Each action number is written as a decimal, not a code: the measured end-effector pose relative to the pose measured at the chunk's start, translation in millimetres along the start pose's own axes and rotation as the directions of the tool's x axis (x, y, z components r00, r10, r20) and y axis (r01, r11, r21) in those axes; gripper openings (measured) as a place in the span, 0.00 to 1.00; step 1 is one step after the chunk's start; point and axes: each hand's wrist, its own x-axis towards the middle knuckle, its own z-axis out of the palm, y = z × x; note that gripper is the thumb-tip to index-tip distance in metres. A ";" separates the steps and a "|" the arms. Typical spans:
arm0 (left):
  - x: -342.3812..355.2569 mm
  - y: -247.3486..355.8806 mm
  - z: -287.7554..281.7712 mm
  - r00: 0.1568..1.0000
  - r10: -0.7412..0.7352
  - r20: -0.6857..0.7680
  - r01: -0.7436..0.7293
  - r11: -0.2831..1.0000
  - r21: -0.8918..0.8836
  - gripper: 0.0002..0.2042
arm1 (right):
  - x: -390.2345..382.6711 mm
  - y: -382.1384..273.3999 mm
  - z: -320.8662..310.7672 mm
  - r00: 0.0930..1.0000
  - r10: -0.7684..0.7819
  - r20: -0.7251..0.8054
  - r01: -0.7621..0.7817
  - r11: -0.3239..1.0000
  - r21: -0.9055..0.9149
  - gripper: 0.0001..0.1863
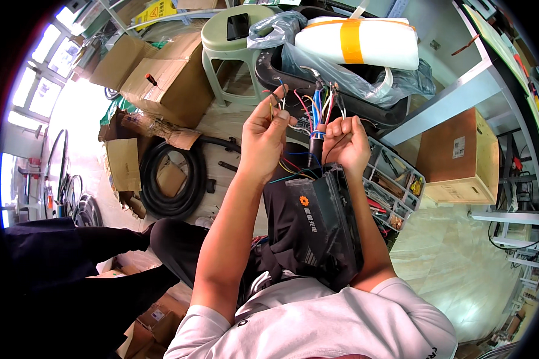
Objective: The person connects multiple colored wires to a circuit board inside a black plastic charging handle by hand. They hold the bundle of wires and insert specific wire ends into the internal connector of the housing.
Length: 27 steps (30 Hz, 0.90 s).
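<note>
My left hand (263, 140) pinches thin wires between thumb and fingers, some white and yellow strands showing beside the fingertips. Opposite it, my right hand (348, 143) is curled closed on a thin dark wire. Between both hands rises a cable bundle (316, 113) of blue, white, yellow and pink wires, fanned out at the top from a black sheath. Below the hands a black box-shaped device (317, 224) with an orange emblem rests on my lap. Loose coloured wires (296, 170) run at its upper end. Which exact wires each hand grips is partly hidden by the fingers.
Ahead stands a black trough-like case (269, 75) with a white roll (365, 43) banded in orange. A green stool (212, 42) carries a phone. Left lie cartons (167, 78) and coiled black hose (147, 179); right, a parts organizer (395, 185) and wooden box (461, 155). Someone's dark-clothed legs (90, 257) are close left.
</note>
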 end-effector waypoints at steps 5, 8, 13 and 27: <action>-1.5 2.0 -0.2 1.000 -0.018 0.010 0.018 1.000 0.016 0.15 | 2.0 -1.3 -2.8 0.999 0.015 0.045 -0.015 1.000 -0.005 0.16; -2.8 3.9 -0.8 0.999 -0.025 0.024 0.024 0.999 0.036 0.18 | 2.1 -1.5 -2.1 0.998 0.017 0.054 -0.016 1.000 -0.007 0.16; -3.5 1.8 -0.3 0.999 -0.016 0.029 0.015 1.000 0.025 0.18 | 2.6 -1.2 -4.7 0.997 0.008 0.072 -0.007 1.000 -0.014 0.16; -4.7 5.3 0.6 0.999 -0.017 0.031 0.016 0.999 0.048 0.18 | 2.3 -0.5 -2.7 0.999 0.006 0.053 -0.006 1.000 -0.009 0.16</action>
